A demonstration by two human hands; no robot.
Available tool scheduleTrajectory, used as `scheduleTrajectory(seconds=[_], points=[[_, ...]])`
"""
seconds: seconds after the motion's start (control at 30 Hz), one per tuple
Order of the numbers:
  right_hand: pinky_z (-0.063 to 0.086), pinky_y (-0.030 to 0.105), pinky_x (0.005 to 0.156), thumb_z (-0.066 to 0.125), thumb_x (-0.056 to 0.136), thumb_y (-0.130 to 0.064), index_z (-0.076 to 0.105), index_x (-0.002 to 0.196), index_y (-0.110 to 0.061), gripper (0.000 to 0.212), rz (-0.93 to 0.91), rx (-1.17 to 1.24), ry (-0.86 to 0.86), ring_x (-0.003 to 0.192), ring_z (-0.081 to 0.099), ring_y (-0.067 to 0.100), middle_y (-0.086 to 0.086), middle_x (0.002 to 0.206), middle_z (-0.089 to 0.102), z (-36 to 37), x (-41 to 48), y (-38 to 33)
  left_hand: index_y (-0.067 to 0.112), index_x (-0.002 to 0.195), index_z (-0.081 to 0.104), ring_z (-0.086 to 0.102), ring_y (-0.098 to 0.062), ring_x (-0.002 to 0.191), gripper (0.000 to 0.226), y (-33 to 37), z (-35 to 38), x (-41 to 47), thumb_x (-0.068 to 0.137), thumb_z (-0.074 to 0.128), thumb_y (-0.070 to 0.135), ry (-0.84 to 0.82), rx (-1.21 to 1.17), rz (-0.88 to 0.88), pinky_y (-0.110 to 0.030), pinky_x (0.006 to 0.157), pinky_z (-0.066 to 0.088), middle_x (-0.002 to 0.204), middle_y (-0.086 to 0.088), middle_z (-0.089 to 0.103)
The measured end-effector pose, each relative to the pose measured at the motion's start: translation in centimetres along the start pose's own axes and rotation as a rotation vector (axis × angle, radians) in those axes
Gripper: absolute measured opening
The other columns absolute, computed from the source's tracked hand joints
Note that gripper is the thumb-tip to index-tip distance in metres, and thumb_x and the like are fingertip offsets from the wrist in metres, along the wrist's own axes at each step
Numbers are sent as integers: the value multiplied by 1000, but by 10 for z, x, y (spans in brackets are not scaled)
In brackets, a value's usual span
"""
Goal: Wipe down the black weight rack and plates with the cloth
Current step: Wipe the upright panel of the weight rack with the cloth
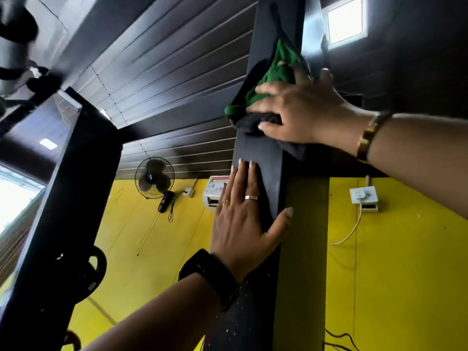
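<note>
The camera looks steeply upward along a black rack upright that runs from the bottom of the frame to the dark slatted ceiling. The right hand is high on this upright, and its grip is closed on the cloth. The fingers curl over the bunched fabric and press it against the front face of the post, while the thumb stands apart near the post's right edge. The cloth is green with a darker fold. The green part bulges out above and to the left of the fingers, and the dark fold sits under the fingertips. A gold bracelet circles the right wrist.

Lower on the same upright, well below the cloth, the left hand lies flat on the metal. Its grip is wide and holds nothing, with straight fingers pointing up and the thumb spread to the right. It wears 2 rings, and a black band is on the wrist.

To the left, a second black upright slants across the view, with dark weight plates hung beside its lower part. Behind is a yellow wall carrying a black fan, a white wall unit and a socket box with a trailing cable. A square ceiling light glows at the upper right.
</note>
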State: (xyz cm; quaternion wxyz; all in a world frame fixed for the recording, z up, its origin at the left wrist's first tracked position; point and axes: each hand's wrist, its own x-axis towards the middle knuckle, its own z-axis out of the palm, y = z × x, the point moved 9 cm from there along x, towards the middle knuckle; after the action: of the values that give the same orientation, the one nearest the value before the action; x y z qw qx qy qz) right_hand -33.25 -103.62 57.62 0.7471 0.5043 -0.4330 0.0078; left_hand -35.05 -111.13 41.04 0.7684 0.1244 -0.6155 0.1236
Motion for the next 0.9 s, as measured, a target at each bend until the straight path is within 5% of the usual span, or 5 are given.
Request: scheduleTrajectory(seconds=[0.17, 0.4, 0.67, 0.9], points=[[15, 49, 118, 54, 91, -44, 50, 139, -33, 50, 120, 134, 40, 145, 16, 37, 2, 159, 23, -7, 53, 44, 28, 146, -14, -25, 2, 141, 89, 1, -12, 25, 77, 12, 77, -51, 30, 78, -9, 109, -19, 154, 11, -19], [20, 64, 109, 48, 93, -45, 41, 143, -42, 51, 103, 23, 21, 143, 12, 38, -6, 156, 28, -5, 39, 2, 28, 146, -15, -24, 1, 143, 93, -2, -7, 33, 73, 13, 78, -75, 21, 103, -11, 110, -17, 156, 9, -20], [24, 49, 116, 49, 79, -47, 52, 138, -32, 60, 242, 312, 86, 144, 20, 38, 2, 155, 29, -3, 79, 58, 31, 146, -14, -26, 5, 140, 91, -8, 2, 32, 76, 22, 77, -46, -71, 109, -10, 111, -16, 156, 12, -21], [22, 59, 111, 34, 68, -56, 47, 138, -43, 73, 195, 179, -22, 144, 18, 35, -8, 156, 29, -6, 73, 35, 31, 147, -13, -24, 4, 142, 96, -12, 3, 31, 73, 6, 89, -20, -83, 117, -9, 110, -14, 157, 12, -19]])
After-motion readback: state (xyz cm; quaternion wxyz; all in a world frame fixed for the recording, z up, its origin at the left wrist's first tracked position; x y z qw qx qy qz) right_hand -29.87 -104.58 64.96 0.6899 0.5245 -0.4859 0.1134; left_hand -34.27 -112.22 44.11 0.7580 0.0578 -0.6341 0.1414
